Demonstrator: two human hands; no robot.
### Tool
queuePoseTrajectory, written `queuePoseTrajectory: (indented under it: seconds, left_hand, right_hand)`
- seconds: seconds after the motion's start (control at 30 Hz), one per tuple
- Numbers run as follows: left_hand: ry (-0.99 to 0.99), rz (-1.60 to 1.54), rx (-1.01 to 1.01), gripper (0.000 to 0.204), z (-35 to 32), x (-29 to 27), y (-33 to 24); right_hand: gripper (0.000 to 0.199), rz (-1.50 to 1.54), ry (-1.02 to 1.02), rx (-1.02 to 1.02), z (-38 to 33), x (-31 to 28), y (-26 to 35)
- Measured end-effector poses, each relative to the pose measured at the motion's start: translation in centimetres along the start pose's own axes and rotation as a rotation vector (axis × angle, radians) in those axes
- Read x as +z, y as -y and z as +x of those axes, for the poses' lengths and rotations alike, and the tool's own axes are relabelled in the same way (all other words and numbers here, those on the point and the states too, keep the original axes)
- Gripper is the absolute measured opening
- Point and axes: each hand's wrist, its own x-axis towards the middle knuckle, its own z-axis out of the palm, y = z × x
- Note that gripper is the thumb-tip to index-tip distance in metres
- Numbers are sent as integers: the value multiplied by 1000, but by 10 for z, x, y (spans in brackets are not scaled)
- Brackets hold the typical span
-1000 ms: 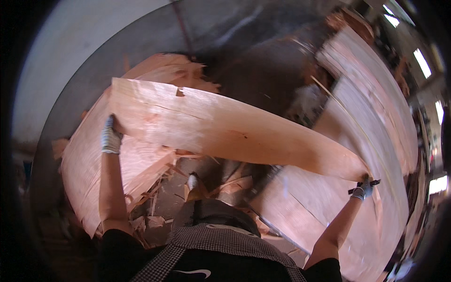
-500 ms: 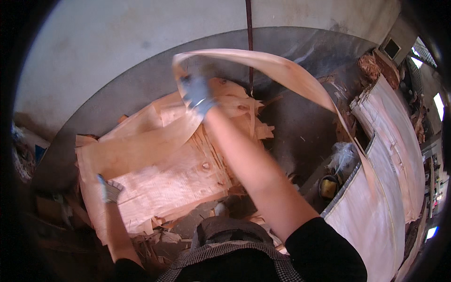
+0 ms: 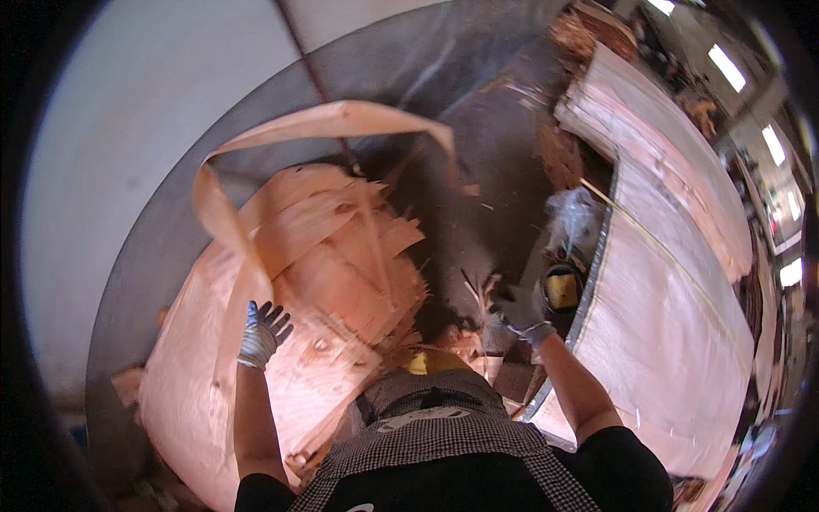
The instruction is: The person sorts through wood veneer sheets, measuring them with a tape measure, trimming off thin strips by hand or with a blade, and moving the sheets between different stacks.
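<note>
A long, narrow strip of wood veneer (image 3: 223, 205) arches through the air over the left-hand pile of veneer sheets (image 3: 320, 346). My left hand (image 3: 263, 334), in a grey-and-white glove, is beside the lower end of the strip with its fingers spread. Whether it touches the strip, I cannot tell. Some blur covers my right hand (image 3: 525, 316), also gloved; its fingers look apart and hold nothing visible. It is near the left edge of the right-hand stack of pale sheets (image 3: 665, 316), close to a dark container with a yellow block (image 3: 561, 291) inside.
Clear plastic wrap (image 3: 572, 218) lies beyond the dark container. Thin veneer scraps (image 3: 478, 294) stick up left of my right hand. A grey-and-white wall (image 3: 171, 128) curves behind the left pile, with a dark upright pole (image 3: 311, 72) in front. Rough wood pieces (image 3: 589, 34) are at the far right.
My right hand has let go of the strip and swung back right. The strip's raised loop has moved left over the pile. My left hand has opened, and the view has turned right.
</note>
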Motion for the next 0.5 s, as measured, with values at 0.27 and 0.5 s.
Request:
queuePoseTrajectory:
  seconds: [0.27, 0.5]
  left_hand:
    - [-41, 641, -33, 58, 243, 107, -7]
    - [366, 1923, 796, 43, 364, 154, -11]
  right_hand:
    - [26, -434, -597, 270, -51, -142, -97]
    - [18, -629, -837, 715, -88, -181, -176]
